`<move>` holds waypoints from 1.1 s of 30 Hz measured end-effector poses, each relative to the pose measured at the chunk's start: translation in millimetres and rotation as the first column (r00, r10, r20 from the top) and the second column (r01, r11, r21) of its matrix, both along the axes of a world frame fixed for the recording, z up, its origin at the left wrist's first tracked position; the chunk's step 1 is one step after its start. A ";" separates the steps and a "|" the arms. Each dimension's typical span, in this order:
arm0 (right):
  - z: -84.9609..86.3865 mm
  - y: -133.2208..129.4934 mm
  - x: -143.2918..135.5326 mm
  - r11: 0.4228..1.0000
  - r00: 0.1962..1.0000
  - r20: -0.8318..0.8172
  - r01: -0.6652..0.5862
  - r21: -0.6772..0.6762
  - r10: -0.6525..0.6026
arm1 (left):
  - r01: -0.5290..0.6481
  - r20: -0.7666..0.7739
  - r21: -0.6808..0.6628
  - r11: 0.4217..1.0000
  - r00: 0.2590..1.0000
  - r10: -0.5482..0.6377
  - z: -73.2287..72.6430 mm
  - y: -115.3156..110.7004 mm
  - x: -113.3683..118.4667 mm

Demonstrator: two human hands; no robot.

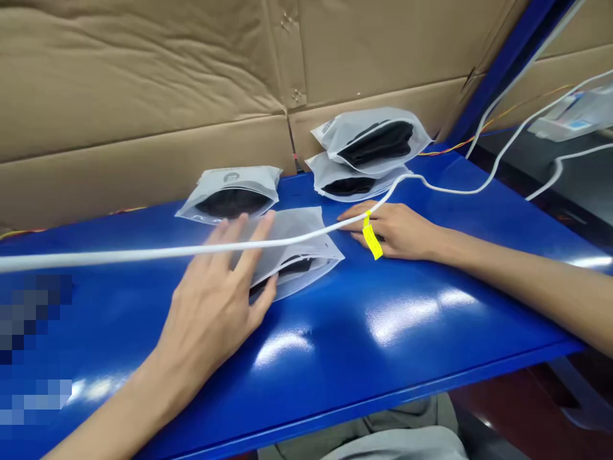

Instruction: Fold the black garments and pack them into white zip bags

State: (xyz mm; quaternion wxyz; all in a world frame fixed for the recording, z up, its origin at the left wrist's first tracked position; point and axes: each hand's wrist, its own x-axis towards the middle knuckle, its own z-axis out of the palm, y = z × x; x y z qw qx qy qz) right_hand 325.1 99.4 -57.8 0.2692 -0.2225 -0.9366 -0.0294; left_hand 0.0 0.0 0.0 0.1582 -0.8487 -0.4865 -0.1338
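Note:
A frosted white bag [299, 225] with dark contents lies in the middle of the blue table [335, 351], its opening facing me. My left hand [223, 287] is over its left part, fingers spread, holding nothing. My right hand [397, 230] rests on the table to the right of that bag, in front of two stacked bags, the upper bag [383, 137] and the lower bag [347, 182]. Its fingertips are partly hidden behind a white cable; they look slightly bent and apart. Another open bag [234, 191] with black contents sits behind my left fingers.
The white cable [143, 253] crosses the view above the table, with a yellow tag [372, 241] hanging from it near my right hand. Cardboard [191, 76] lines the back. A blue post [493, 70] and a clear plastic box [575, 115] are at the right.

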 end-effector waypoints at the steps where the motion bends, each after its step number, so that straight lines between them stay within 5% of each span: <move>1: 1.4 -2.3 -1.4 0.999 0.999 -0.016 -0.032 0.017 0.032 | -0.047 0.003 -0.019 0.999 0.999 0.048 -0.9 -0.2 -1.0; 5: 12.9 -24.2 -11.0 0.970 0.969 -0.148 -0.172 0.169 0.198 | -0.043 0.009 -0.015 0.999 0.999 0.044 -3.5 -2.4 -2.1; 10: 32.8 -50.8 -18.7 0.937 0.973 -0.163 -0.101 0.335 0.163 | 0.043 0.002 0.004 0.999 0.999 -0.043 -3.4 -6.9 -1.4; 15: 43.0 -58.2 -28.4 0.776 0.948 -0.019 -0.248 0.579 0.317 | 0.086 0.009 0.023 0.996 0.996 -0.087 -5.3 -7.8 -0.6; 19: 42.7 -71.9 -40.3 0.691 0.886 0.053 -0.395 0.605 0.460 | 0.093 0.068 0.007 0.996 0.993 -0.093 -2.1 -11.2 5.2; 22: 40.4 -80.9 -45.4 0.699 0.885 0.075 -0.413 0.583 0.460 | 0.103 0.098 -0.010 0.995 0.990 -0.102 1.3 -13.6 8.9; 28: 35.2 -77.4 -48.6 0.837 0.979 0.072 -0.201 0.508 0.192 | 0.222 0.131 -0.017 0.975 0.967 -0.218 -4.6 -7.3 6.2; 33: 35.6 -76.1 -48.0 0.779 0.980 0.058 -0.188 0.599 0.192 | 0.230 0.205 -0.074 0.970 0.956 -0.211 -8.8 -2.0 4.2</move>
